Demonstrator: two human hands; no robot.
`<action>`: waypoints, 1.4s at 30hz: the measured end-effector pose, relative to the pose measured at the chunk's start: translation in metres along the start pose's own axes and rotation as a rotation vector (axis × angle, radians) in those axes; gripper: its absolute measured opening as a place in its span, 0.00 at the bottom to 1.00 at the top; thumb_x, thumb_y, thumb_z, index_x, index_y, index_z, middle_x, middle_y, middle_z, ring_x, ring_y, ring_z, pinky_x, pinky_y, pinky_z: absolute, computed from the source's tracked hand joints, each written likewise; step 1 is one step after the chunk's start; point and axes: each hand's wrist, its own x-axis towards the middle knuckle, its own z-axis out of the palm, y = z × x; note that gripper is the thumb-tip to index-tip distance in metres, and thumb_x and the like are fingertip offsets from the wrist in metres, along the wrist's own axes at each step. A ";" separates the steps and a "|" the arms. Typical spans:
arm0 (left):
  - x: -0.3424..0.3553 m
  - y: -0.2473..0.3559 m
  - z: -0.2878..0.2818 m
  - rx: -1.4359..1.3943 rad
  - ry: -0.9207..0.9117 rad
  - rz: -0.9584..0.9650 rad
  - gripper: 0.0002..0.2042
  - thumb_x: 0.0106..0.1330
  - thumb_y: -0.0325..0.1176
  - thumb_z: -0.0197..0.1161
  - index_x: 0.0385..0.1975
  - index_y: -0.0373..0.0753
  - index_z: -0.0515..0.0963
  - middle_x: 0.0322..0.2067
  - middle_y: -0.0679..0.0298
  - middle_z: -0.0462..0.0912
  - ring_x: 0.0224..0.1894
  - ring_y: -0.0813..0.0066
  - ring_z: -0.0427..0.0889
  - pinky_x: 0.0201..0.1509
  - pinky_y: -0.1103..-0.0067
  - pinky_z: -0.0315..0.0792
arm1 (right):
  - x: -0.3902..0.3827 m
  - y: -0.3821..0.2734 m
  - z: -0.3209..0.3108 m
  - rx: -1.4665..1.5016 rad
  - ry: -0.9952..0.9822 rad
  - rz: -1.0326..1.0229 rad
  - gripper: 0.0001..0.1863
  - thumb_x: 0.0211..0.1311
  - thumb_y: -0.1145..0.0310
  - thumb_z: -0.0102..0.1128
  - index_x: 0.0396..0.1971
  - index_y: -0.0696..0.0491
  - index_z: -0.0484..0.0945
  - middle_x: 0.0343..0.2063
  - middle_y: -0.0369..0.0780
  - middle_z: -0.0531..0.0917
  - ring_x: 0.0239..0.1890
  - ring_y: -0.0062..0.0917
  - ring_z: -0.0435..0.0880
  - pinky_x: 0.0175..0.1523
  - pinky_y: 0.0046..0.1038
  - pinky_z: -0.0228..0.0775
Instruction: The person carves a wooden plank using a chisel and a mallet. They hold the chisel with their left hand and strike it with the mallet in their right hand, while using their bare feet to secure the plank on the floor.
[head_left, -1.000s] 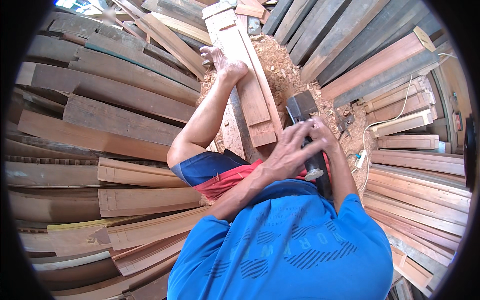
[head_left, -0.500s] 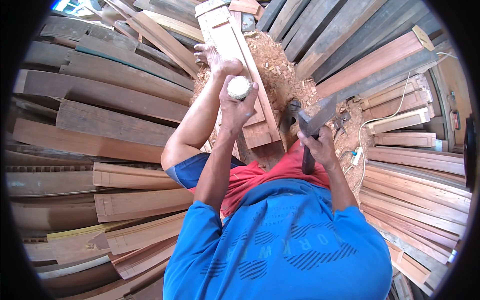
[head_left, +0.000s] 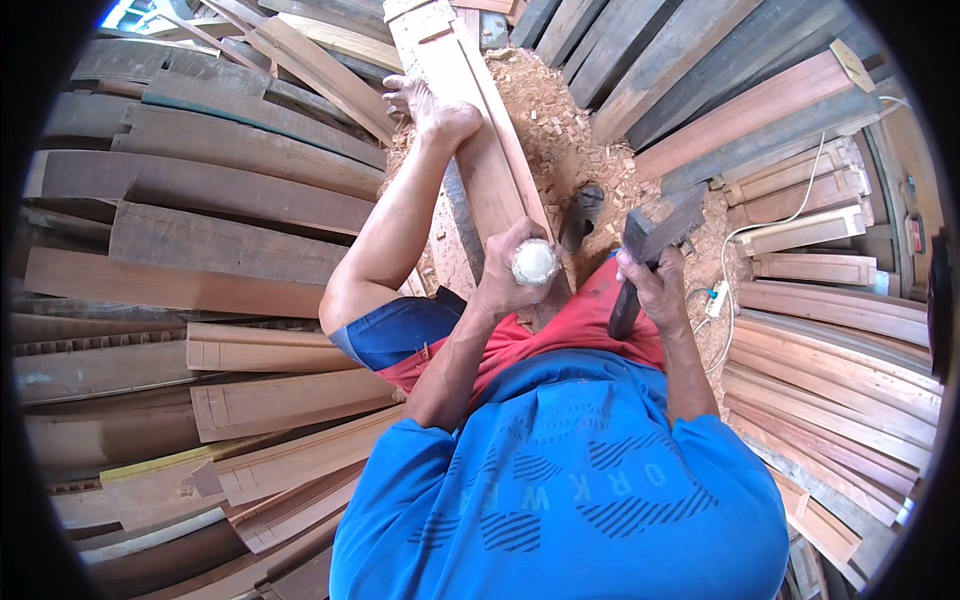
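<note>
My left hand (head_left: 508,268) is closed around an upright chisel, whose round, whitish handle end (head_left: 535,262) faces up; its blade is hidden below the fist. Under that hand lies the near part of a long reddish wooden board (head_left: 492,165) with recesses cut into it. My right hand (head_left: 658,290) grips the dark handle of a hammer (head_left: 655,236). Its heavy dark head is raised to the right of the board, apart from the chisel. My bare left foot (head_left: 440,115) rests on the board's left side.
Wood chips (head_left: 565,130) cover the floor beyond and right of the board. Stacked planks (head_left: 230,190) fill the left side, and more timber (head_left: 830,330) lies at the right. A white cable (head_left: 770,228) runs down to a socket block (head_left: 717,298) near my right arm.
My left hand has brought the chisel nearer to me and to the right, along the board. The hammer in my right hand has shifted slightly right.
</note>
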 end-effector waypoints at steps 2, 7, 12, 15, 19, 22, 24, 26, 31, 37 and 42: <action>0.004 -0.001 -0.007 0.004 0.092 0.037 0.10 0.61 0.28 0.72 0.31 0.37 0.74 0.20 0.65 0.79 0.24 0.80 0.80 0.27 0.78 0.73 | 0.001 0.001 -0.005 -0.031 -0.045 0.004 0.11 0.63 0.66 0.71 0.34 0.59 0.82 0.24 0.35 0.83 0.26 0.16 0.80 0.32 0.21 0.72; 0.051 0.010 -0.029 -0.242 0.260 -0.232 0.10 0.66 0.29 0.70 0.37 0.37 0.73 0.26 0.70 0.77 0.28 0.85 0.77 0.31 0.81 0.73 | -0.004 0.010 -0.011 -0.002 -0.186 0.107 0.13 0.62 0.62 0.71 0.30 0.57 0.80 0.22 0.34 0.82 0.25 0.15 0.79 0.32 0.23 0.71; 0.081 -0.010 -0.028 -0.126 0.303 -0.112 0.09 0.66 0.28 0.70 0.33 0.38 0.73 0.26 0.73 0.76 0.29 0.87 0.75 0.35 0.84 0.72 | 0.007 0.000 0.000 -0.157 -0.143 0.143 0.19 0.59 0.56 0.73 0.31 0.57 0.78 0.20 0.34 0.80 0.25 0.16 0.78 0.31 0.24 0.71; 0.088 -0.016 -0.030 -0.116 0.239 -0.146 0.09 0.69 0.25 0.65 0.45 0.35 0.73 0.31 0.66 0.78 0.28 0.81 0.81 0.30 0.83 0.77 | 0.019 -0.020 0.003 -0.236 -0.080 0.021 0.19 0.59 0.56 0.73 0.31 0.57 0.78 0.21 0.33 0.79 0.24 0.17 0.78 0.31 0.25 0.71; 0.089 -0.035 -0.025 -0.149 0.280 -0.042 0.08 0.70 0.24 0.64 0.46 0.36 0.75 0.35 0.67 0.79 0.29 0.82 0.80 0.28 0.84 0.76 | 0.033 -0.054 0.005 -0.246 -0.026 -0.075 0.19 0.58 0.57 0.74 0.32 0.56 0.78 0.23 0.32 0.79 0.24 0.16 0.77 0.32 0.24 0.71; 0.090 -0.040 -0.022 -0.188 0.302 -0.159 0.09 0.67 0.29 0.70 0.35 0.38 0.74 0.27 0.71 0.77 0.28 0.86 0.77 0.33 0.84 0.74 | 0.038 -0.086 0.009 -0.190 0.042 -0.133 0.16 0.58 0.62 0.75 0.33 0.56 0.78 0.23 0.33 0.81 0.25 0.15 0.79 0.32 0.23 0.72; 0.089 -0.048 -0.020 -0.175 0.286 -0.224 0.10 0.66 0.30 0.71 0.33 0.38 0.74 0.25 0.72 0.77 0.29 0.87 0.77 0.34 0.83 0.73 | 0.042 -0.096 0.006 -0.149 0.043 -0.181 0.14 0.58 0.66 0.75 0.34 0.58 0.78 0.25 0.34 0.83 0.26 0.15 0.80 0.33 0.23 0.72; 0.090 -0.053 -0.019 -0.146 0.279 -0.238 0.10 0.66 0.30 0.71 0.33 0.38 0.74 0.26 0.71 0.78 0.29 0.87 0.77 0.34 0.83 0.74 | 0.044 -0.103 0.006 -0.117 0.057 -0.217 0.12 0.59 0.71 0.72 0.36 0.58 0.77 0.25 0.35 0.81 0.26 0.17 0.81 0.33 0.24 0.74; 0.090 -0.048 -0.004 -0.059 0.255 -0.097 0.10 0.65 0.30 0.72 0.33 0.37 0.75 0.26 0.71 0.78 0.29 0.85 0.77 0.34 0.82 0.74 | 0.046 -0.119 0.010 -0.012 0.064 -0.258 0.13 0.59 0.77 0.70 0.40 0.59 0.76 0.27 0.38 0.81 0.27 0.21 0.82 0.35 0.26 0.76; 0.094 -0.052 -0.012 -0.042 0.251 -0.158 0.10 0.64 0.28 0.71 0.31 0.37 0.74 0.26 0.69 0.77 0.30 0.83 0.76 0.36 0.80 0.74 | 0.052 -0.144 0.019 0.040 0.117 -0.404 0.08 0.59 0.74 0.72 0.30 0.58 0.79 0.23 0.35 0.81 0.24 0.17 0.80 0.32 0.23 0.73; 0.093 -0.060 -0.018 -0.083 0.279 -0.188 0.10 0.63 0.26 0.70 0.30 0.38 0.73 0.25 0.69 0.76 0.30 0.82 0.75 0.36 0.80 0.73 | 0.059 -0.160 0.019 0.044 0.172 -0.536 0.08 0.59 0.73 0.72 0.31 0.60 0.80 0.22 0.37 0.82 0.25 0.19 0.82 0.32 0.23 0.74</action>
